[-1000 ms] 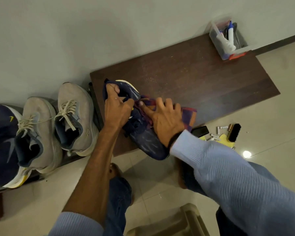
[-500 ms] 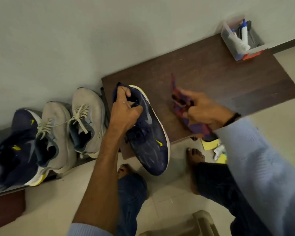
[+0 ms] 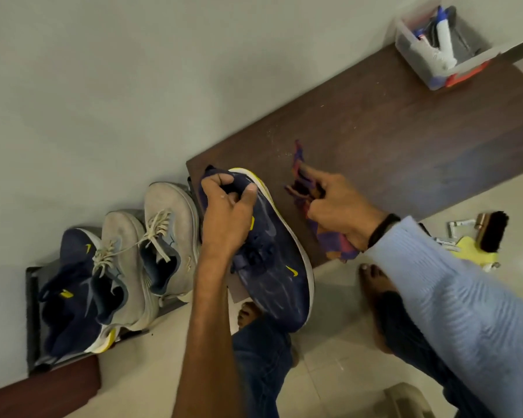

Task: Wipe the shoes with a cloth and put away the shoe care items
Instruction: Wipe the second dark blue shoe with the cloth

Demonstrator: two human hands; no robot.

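At the lower left of the frame, a dark shoe rack [image 3: 31, 312] holds three shoes in a row: a navy trainer [image 3: 70, 297] with yellow marks, then two grey lace-up shoes [image 3: 124, 236], packed side by side.

Just right of them, your left hand [image 3: 224, 218] grips the heel collar of the navy shoe [image 3: 278, 267], fingers curled over its edge. The shoe lies on the near corner of the dark wooden bench [image 3: 405, 140], its toe hanging past the edge toward you and its white and yellow sole rim turned to the right.

Right of the shoe, your right hand [image 3: 341, 212] holds the purple and orange cloth [image 3: 334, 244] bunched in curled fingers, over the bench and clear of the shoe. Your hands are apart.

At the upper right, a clear plastic box [image 3: 411, 52] sits on the far end of the bench against the wall. In it stand a white bottle [image 3: 444, 40] with a blue cap and other items too crowded to tell apart.

On the floor at the right edge lie a dark brush [image 3: 492, 230], a yellow rag [image 3: 468, 248] and small white tubes [image 3: 461, 224], close together.

A second ago your right hand pressed the cloth onto the shoe, right beside your left hand. Now the cloth is lifted off and drawn to the right, and the shoe's side and sole rim show. Your left hand's grip on the heel is unchanged.
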